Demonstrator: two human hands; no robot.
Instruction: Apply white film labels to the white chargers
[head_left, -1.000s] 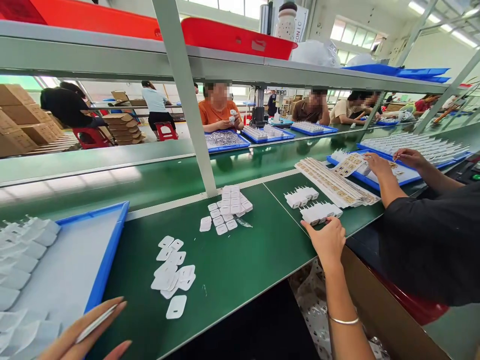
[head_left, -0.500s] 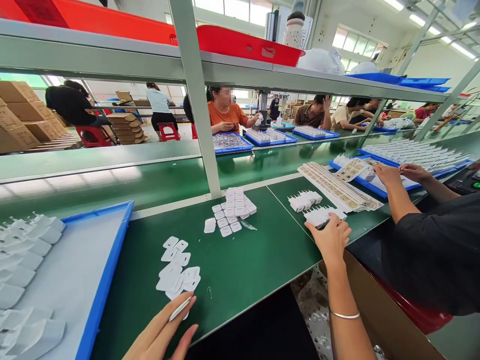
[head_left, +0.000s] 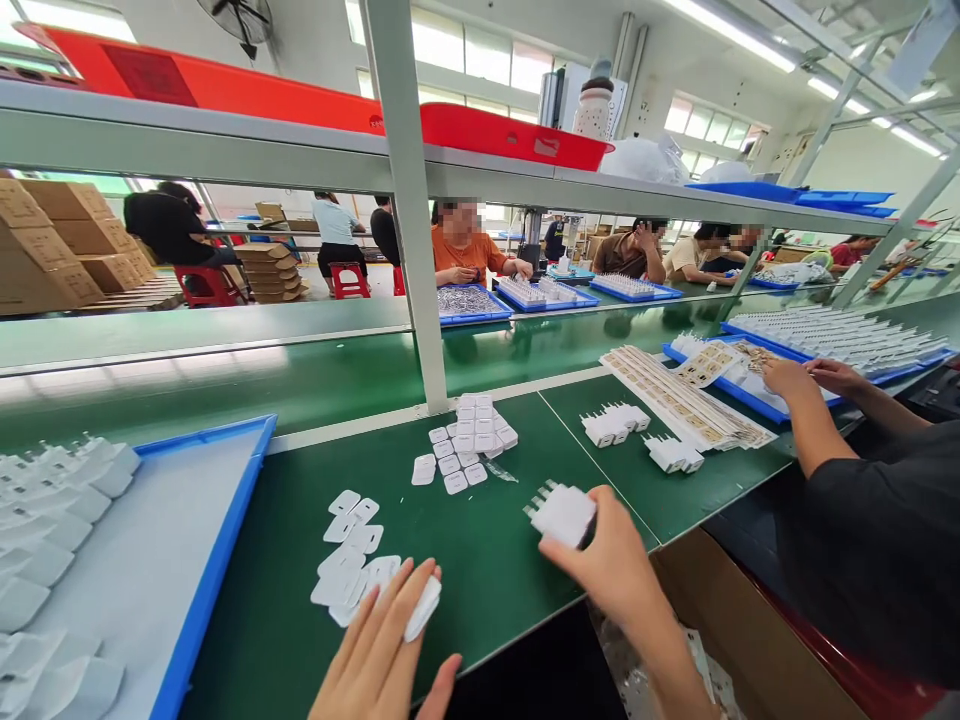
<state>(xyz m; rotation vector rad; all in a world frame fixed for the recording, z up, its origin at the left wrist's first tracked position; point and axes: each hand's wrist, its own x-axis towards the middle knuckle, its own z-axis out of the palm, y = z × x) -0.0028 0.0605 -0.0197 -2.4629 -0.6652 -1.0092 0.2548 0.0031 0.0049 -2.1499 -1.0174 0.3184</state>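
Right hand (head_left: 611, 560) gripping white plug units (head_left: 564, 515); left hand (head_left: 379, 640) has white card (head_left: 423, 608) at fingers, thumb spread.
Green bench (head_left: 480, 545) bare between hands; its near edge passes by right wrist, blue tray (head_left: 219, 560) well left of left hand. Units just ahead-left of right palm, blocky, prongs pointing away from it. Loose cards (head_left: 341, 570) by left fingertips.
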